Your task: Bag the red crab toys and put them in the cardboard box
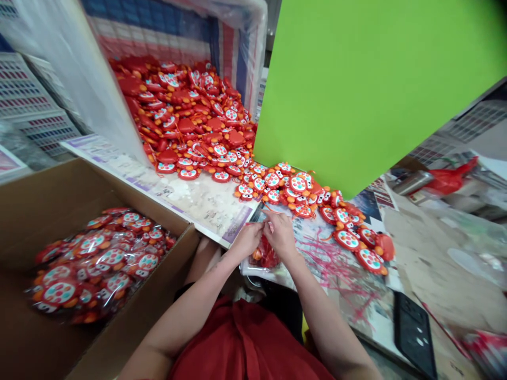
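My left hand [249, 237] and my right hand [282, 236] meet at the table's near edge, fingers pinched together at the top of a clear plastic bag [268, 257]. Red and orange show through the bag below my fingers. What lies right between the fingertips is too small to make out. Just beyond my hands is a heap of red crab-like toys [273, 180] with white oval faces, coloured dots and orange strings. Thin pink strips [327, 258] are scattered beside my right hand.
A large lined crate [259, 53] on its side spills more red toys. Bagged toys [99, 258] fill part of a cardboard box [158, 208] at left. A green panel [356, 79] stands behind the heap. A black phone [414, 330] lies at right.
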The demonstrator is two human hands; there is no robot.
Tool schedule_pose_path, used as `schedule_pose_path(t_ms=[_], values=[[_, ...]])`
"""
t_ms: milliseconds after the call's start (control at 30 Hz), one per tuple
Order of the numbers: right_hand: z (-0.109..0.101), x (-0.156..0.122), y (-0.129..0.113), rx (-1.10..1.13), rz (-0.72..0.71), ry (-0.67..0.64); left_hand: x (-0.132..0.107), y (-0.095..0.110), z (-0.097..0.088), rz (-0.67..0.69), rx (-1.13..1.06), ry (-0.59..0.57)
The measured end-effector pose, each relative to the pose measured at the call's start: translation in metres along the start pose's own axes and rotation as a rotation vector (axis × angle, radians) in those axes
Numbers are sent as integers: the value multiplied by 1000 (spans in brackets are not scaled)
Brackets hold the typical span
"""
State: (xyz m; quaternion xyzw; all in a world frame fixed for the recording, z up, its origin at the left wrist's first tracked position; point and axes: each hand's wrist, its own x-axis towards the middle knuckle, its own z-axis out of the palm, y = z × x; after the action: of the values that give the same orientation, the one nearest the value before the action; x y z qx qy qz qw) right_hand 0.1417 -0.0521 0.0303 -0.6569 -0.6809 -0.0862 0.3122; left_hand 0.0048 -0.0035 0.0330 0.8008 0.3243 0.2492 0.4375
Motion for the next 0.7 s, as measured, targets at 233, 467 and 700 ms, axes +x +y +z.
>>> schedule_pose_path(t_ms=[233, 467, 700], values=[[-13, -16, 114, -23, 536, 98, 3, -42, 7, -204, -349, 9], [-41, -45, 181, -445, 710, -160, 6, -67, 10, -316, -521, 44], [-51, -38, 146, -276, 588, 108, 6, -65, 12, -254, -586, 52]])
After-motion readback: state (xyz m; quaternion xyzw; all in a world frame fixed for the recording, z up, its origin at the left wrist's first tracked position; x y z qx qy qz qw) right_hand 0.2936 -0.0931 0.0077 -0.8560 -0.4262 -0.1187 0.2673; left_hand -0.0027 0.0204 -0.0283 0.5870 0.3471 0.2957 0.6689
